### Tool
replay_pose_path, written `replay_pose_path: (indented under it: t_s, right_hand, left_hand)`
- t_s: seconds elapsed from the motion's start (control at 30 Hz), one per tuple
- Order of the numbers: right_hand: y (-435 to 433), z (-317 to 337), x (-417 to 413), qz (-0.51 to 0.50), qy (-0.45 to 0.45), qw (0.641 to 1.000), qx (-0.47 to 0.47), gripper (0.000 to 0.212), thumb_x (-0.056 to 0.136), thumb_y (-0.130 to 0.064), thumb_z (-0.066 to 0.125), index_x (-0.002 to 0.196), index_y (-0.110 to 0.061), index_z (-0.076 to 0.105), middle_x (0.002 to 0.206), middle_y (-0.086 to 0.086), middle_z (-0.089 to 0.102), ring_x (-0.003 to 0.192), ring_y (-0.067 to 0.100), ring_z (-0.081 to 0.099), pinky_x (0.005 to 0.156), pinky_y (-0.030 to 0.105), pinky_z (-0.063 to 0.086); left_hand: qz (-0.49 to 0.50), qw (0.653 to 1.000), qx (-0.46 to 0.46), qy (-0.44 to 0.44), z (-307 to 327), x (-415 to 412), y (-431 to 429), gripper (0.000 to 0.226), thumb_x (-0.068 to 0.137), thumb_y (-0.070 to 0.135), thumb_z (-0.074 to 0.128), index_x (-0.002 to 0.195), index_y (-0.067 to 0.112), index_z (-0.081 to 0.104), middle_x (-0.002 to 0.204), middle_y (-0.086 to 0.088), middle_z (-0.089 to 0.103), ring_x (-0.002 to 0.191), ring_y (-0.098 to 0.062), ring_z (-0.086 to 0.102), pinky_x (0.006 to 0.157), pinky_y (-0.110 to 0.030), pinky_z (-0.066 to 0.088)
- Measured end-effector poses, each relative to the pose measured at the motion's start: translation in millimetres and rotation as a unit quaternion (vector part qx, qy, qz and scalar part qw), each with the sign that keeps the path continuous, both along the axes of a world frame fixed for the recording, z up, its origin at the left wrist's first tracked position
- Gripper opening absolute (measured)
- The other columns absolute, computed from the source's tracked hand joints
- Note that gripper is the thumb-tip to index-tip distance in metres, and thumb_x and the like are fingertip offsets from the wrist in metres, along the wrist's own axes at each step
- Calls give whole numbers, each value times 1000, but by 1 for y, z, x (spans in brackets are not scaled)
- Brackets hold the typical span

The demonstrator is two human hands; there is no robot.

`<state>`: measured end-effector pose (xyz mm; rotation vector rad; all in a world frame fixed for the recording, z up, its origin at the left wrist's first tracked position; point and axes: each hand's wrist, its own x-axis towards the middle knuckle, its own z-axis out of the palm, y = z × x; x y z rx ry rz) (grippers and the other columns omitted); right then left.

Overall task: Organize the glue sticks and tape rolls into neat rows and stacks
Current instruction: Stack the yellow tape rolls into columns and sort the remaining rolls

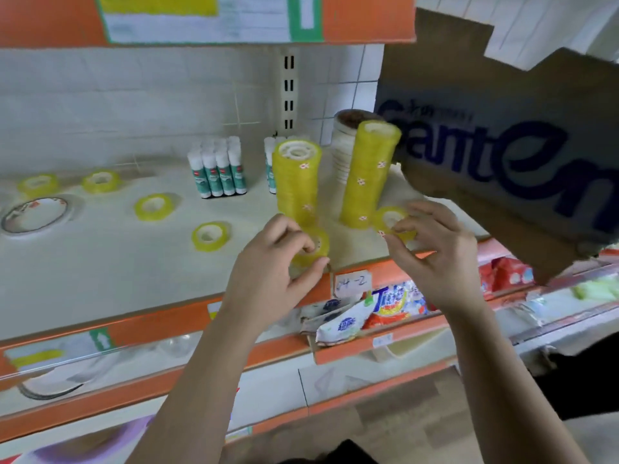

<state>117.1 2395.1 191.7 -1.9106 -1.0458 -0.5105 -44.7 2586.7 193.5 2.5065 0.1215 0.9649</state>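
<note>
- Here the left hand [278, 262] pinches a yellow tape roll [313, 246] near the shelf's [100, 279] front edge.
- The right hand [432, 252] grips a second roll [390, 220] beside two tape stacks [296, 182].
- Behind stand glue sticks [217, 172]; a cardboard box [502, 155] crowds the right.

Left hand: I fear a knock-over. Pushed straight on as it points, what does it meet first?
Likely the left tall tape stack, just beyond its held roll; depth unclear.

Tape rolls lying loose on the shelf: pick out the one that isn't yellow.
The large greyish roll at the far left of the shelf; the other loose rolls are small and yellow.
</note>
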Motion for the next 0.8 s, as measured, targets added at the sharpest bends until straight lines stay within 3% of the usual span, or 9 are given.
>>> replay_pose_path:
  t_s: [0.1,0.2,0.33,0.43,0.63,0.8]
  right_hand:
    - [-15,-7,31,-13,18,1000,-19,15,80,-23,75,84,-9,74,102,6,66,93,15,67,69,45,56]
    - [-14,-14,61,-12,48,997,-60,12,79,-19,78,85,-10,73,101,2,65,88,15,65,76,45,55]
    - [-1,-20,94,12,84,988,-130,13,82,-24,77,88,-13,72,105,-2,62,92,14,61,85,34,50]
    - [7,-21,109,46,70,984,-157,14,85,-24,75,89,-10,71,102,0,61,92,15,58,80,24,43]
    - [11,-25,116,24,99,978,-183,9,81,-15,72,89,-11,70,105,0,63,102,22,57,84,30,45]
    - [10,-25,117,24,120,976,-180,16,77,-23,79,85,-14,69,103,1,63,103,20,54,86,35,46]
  left_hand:
    - [11,1000,3,3,-2,12,-16,27,88,38,64,86,11,66,92,0,53,71,-18,60,58,-35,50]
    - [25,1000,0,2,-3,20,-26,27,88,39,64,86,12,66,93,2,54,72,-17,60,58,-35,51]
    - [43,999,-8,1,-6,26,-37,27,87,40,63,86,13,67,94,2,55,70,-19,60,58,-36,51]
    - [57,998,-4,-1,-8,30,-43,25,87,39,64,86,14,67,94,2,55,71,-19,60,58,-36,51]
    - [63,998,-2,-4,-11,39,-49,25,87,38,64,87,13,68,94,1,55,72,-19,60,58,-36,51]
    - [71,997,7,-7,-14,46,-54,25,86,37,64,85,12,68,94,1,56,70,-18,59,57,-34,50]
